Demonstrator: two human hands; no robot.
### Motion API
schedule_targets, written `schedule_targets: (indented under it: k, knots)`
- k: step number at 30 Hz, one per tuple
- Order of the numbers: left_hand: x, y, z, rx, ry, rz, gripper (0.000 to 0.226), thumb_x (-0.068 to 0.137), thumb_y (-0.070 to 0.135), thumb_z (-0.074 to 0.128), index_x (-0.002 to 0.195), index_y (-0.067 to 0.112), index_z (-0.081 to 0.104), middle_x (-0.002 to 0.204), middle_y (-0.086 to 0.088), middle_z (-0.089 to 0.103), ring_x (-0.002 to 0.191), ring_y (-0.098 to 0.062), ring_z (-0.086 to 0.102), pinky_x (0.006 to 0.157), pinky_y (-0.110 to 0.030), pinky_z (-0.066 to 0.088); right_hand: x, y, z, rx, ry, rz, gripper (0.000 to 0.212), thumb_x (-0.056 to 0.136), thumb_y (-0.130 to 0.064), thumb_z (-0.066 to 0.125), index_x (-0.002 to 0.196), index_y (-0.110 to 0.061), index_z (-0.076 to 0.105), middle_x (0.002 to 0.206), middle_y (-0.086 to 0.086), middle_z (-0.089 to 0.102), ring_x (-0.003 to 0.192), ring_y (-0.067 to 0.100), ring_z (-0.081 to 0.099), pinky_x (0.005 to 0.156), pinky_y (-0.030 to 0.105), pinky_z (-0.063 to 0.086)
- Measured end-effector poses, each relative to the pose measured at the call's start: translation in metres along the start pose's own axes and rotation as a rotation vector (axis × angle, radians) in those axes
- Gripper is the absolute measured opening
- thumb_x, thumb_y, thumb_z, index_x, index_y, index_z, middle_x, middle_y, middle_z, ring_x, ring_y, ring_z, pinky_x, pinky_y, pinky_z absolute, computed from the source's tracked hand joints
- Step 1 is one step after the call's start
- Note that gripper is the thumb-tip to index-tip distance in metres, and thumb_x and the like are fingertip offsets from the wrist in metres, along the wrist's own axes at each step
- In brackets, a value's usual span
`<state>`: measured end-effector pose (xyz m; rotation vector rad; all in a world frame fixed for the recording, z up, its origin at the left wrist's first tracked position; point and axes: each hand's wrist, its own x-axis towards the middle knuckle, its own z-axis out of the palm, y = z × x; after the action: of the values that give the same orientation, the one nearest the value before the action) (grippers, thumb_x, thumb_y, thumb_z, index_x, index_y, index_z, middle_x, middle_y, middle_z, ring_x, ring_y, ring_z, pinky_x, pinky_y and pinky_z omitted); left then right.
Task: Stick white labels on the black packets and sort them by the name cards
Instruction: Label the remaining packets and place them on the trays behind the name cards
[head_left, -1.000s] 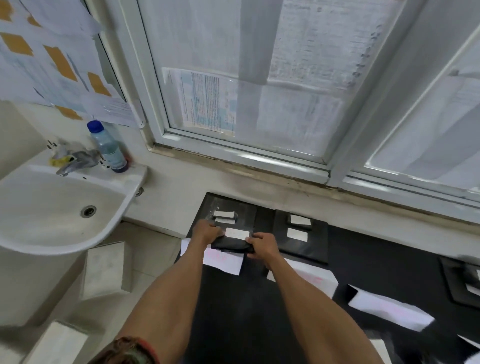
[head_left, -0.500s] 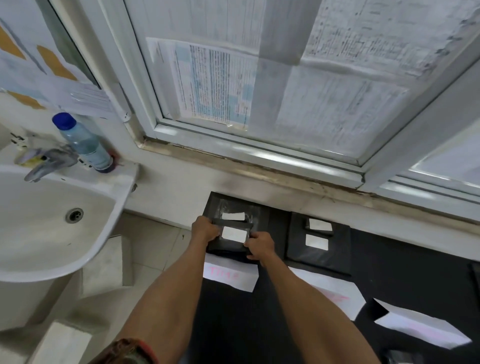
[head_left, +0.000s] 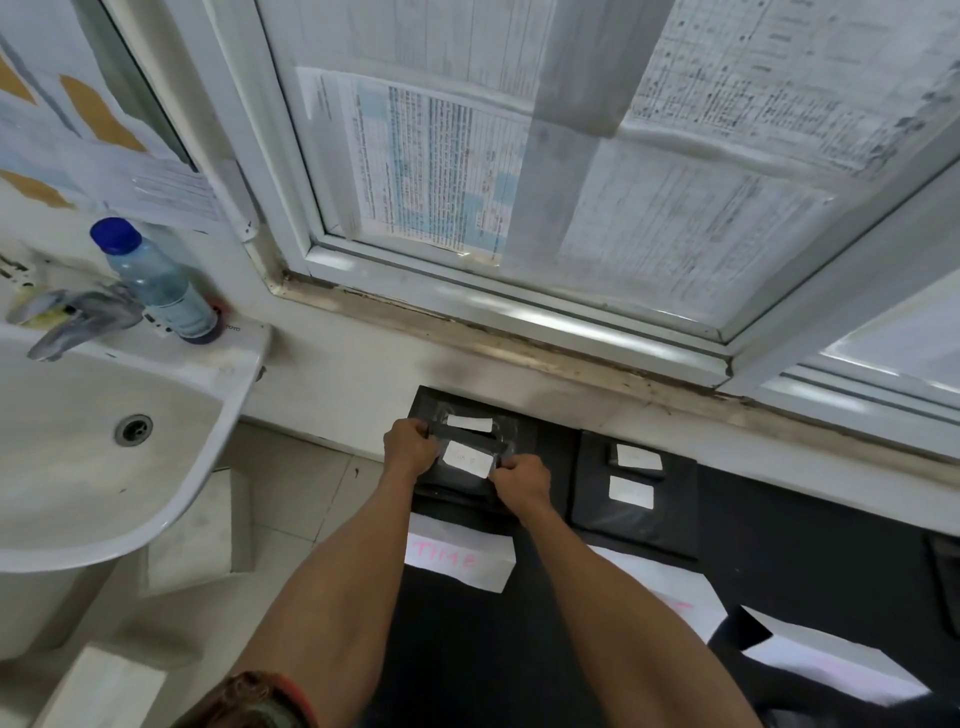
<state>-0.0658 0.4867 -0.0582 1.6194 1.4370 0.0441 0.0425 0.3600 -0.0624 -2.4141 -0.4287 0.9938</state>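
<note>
Top black packet (head_left: 460, 482) w/ white label (head_left: 466, 459) sits on the L stack (head_left: 522, 415), at the far-left corner of the black tabletop (head_left: 779, 545), up against the wall under the window (head_left: 519, 156). There's faint writing on the label, not readable.

Grip: left hand (head_left: 410, 448) has its fingers curled over the packet's left edge. Right hand (head_left: 522, 480) pinches the near-right corner. Both are clamped on the same packet. Can't tell if it's resting on the stack or held just off it.

A 2nd label (head_left: 469, 423) shows on the stack just behind the held packet.

On the near side of that stack is a name card (head_left: 460, 558), white w/ pink "TIME".

R stack (head_left: 634, 519) is just beside the L one, w/ two white labels on top. Its card (head_left: 670, 592) is partly hidden by the right forearm, so the text isn't legible. A 3rd card (head_left: 831, 670) lies further right, near the frame's bottom.

The sink (head_left: 104, 519) is left of the table, not touching it. A bottle (head_left: 156, 280) w/ blue cap stands on the sink rim next to the tap (head_left: 67, 322). The window glass is covered w/ printed sheets.
</note>
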Motion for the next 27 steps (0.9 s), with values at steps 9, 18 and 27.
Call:
schedule_targets:
  k: [9, 18, 27]
  knots:
    - [0.008, 0.002, 0.001, -0.078, 0.026, 0.066, 0.041, 0.083, 0.002, 0.056, 0.124, 0.005, 0.062, 0.121, -0.013, 0.065, 0.116, -0.029, 0.058, 0.097, -0.031, 0.043, 0.01, -0.023, 0.003, -0.155, 0.225, -0.199, 0.027, 0.091, -0.009, 0.049, 0.113, -0.009, 0.065, 0.113, 0.011, 0.061, 0.102, 0.026, 0.06, 0.079, 0.024, 0.044]
    - [0.031, 0.013, 0.007, 0.276, -0.079, 0.298, 0.04, 0.092, 0.003, 0.048, 0.128, 0.016, 0.061, 0.126, -0.01, 0.059, 0.112, -0.027, 0.058, 0.095, -0.034, 0.048, 0.048, -0.036, 0.012, -0.316, 0.055, -0.374, 0.039, 0.098, -0.008, 0.046, 0.137, -0.008, 0.048, 0.137, 0.015, 0.043, 0.124, 0.026, 0.045, 0.105, 0.027, 0.034]
    - [0.05, 0.019, 0.011, 0.272, -0.078, 0.272, 0.042, 0.088, 0.007, 0.052, 0.129, 0.014, 0.061, 0.128, -0.008, 0.062, 0.116, -0.025, 0.058, 0.099, -0.035, 0.046, 0.063, -0.036, 0.018, -0.315, 0.077, -0.346, 0.024, 0.092, 0.0, 0.051, 0.112, -0.003, 0.063, 0.123, 0.015, 0.048, 0.103, 0.026, 0.055, 0.087, 0.023, 0.041]
